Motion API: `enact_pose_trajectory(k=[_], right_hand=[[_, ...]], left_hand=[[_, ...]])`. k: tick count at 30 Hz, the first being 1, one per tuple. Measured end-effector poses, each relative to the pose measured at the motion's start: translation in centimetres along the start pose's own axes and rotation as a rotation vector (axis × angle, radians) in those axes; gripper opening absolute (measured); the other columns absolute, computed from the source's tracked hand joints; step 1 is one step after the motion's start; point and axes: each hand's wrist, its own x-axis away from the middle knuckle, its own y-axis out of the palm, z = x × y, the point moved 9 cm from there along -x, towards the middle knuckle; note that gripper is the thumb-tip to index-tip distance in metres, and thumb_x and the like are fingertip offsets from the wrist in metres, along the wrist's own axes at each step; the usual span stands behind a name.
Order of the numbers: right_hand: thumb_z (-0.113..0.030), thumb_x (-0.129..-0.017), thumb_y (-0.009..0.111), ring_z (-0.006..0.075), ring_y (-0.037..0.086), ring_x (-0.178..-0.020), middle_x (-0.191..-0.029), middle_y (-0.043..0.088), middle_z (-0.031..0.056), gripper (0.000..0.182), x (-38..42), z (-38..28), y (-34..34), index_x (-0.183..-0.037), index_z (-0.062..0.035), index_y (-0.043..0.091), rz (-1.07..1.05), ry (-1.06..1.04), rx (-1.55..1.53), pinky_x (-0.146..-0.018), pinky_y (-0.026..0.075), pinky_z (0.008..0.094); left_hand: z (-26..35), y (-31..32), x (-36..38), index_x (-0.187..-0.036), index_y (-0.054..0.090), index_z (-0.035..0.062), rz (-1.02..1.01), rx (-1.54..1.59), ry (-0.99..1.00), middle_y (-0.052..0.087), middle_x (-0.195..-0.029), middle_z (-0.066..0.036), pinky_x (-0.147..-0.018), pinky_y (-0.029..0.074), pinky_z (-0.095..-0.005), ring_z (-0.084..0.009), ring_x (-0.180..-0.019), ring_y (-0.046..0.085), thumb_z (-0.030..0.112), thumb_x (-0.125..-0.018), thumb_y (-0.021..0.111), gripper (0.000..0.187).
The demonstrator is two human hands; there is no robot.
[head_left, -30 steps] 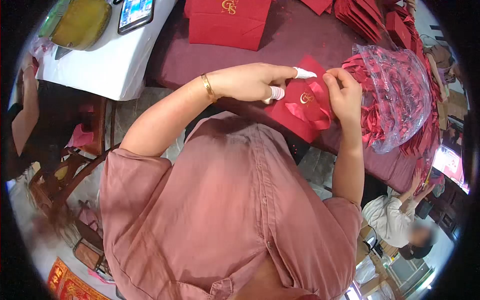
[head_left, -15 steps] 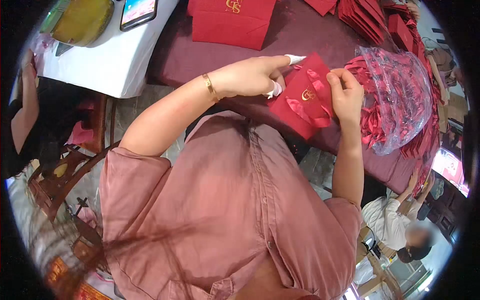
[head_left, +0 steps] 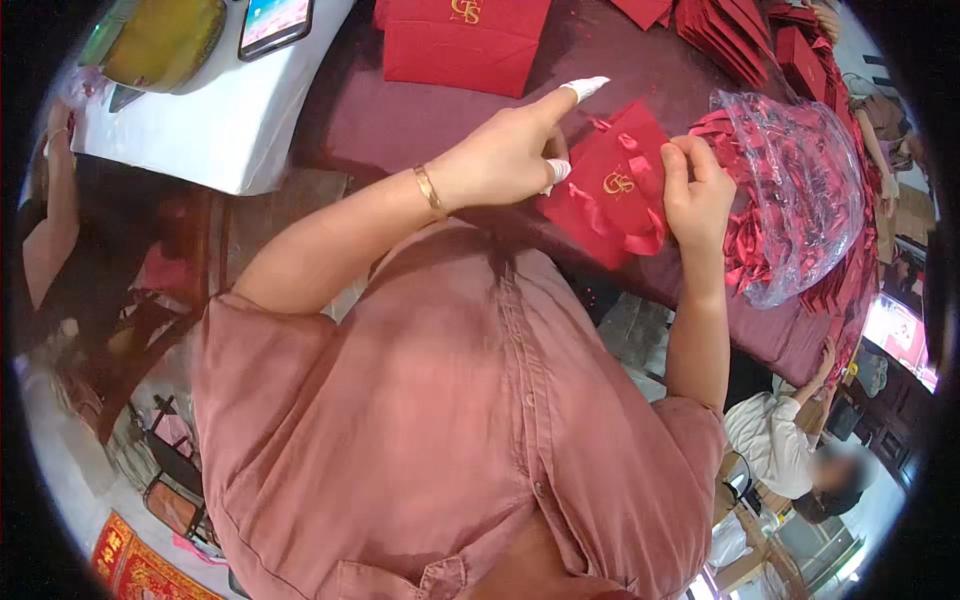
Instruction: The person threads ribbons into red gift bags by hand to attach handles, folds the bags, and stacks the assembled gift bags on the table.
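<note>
Left hand [head_left: 500, 160] hides red bag [head_left: 610, 195] left edge.

The left hand [head_left: 505, 155] gripped the near edge of a small red gift bag [head_left: 600, 195] with a gold logo, its capped forefinger pointing up and away. The right hand [head_left: 697, 195] pinched the bag's red ribbon [head_left: 640, 235] at the far side. Just beyond lay a clear plastic bag [head_left: 800, 190] full of ribbons on the maroon tablecloth [head_left: 420, 120]. A larger red bag [head_left: 465, 40] lay farther off, and a phone [head_left: 275, 22] rested on the white table [head_left: 215, 120].
</note>
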Motion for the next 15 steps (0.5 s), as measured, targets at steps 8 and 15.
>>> enact_pose_trajectory(k=[8, 15], right_hand=[[-0.011, -0.088, 0.065, 0.0305, 0.064, -0.061, -0.072, 0.064, 0.0157, 0.009, 0.3, -1.9, -0.2, -0.089, -0.0022, 0.063, -0.018, -0.099, 0.069, -0.055, 0.048, 0.0367], [-0.01, -0.089, 0.063, 0.0169, 0.061, -0.058, -0.069, 0.062, 0.0129, 0.009, 1.5, 0.8, -0.7, -0.089, -0.0009, 0.063, -0.103, 0.052, -0.019, -0.054, 0.045, 0.0298]], left_hand=[[5.0, 1.4, 1.9, -0.138, 0.042, 0.0115, 0.087, -0.782, 0.573, 0.063, -0.079, -0.017, -0.074, 0.048, -0.0444, -0.036, -0.08, 0.061, -0.002, -0.072, 0.058, 0.069], [4.2, -0.1, 1.4, -0.132, 0.049, 0.0142, -0.087, -0.939, 0.566, 0.067, -0.088, -0.015, -0.072, 0.051, -0.044, -0.0337, -0.079, 0.065, 0.006, -0.082, 0.056, 0.052]])
